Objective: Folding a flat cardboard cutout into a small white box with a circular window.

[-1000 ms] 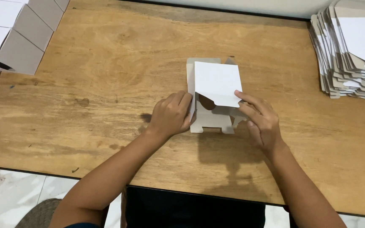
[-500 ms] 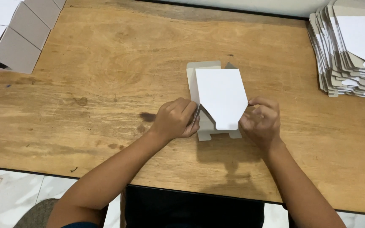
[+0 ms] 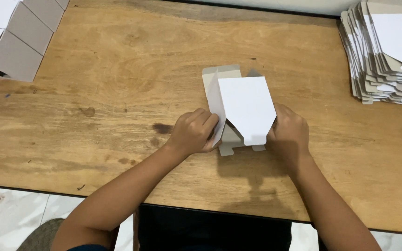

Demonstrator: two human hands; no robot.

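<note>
Both hands grip a half-folded white and grey cardboard box (image 3: 245, 109) near the middle of the wooden tabletop (image 3: 117, 93): the left hand (image 3: 195, 132) closes on its left side, the right hand (image 3: 288, 132) on its right. A stack of flat cardboard blanks (image 3: 387, 51) lies at the far right corner, and assembled white boxes (image 3: 10, 32) stand at the far left corner.

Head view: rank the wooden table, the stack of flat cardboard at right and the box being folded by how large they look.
1. Wooden table
2. Stack of flat cardboard, partly cut off by the frame
3. Box being folded, held between both hands
</note>
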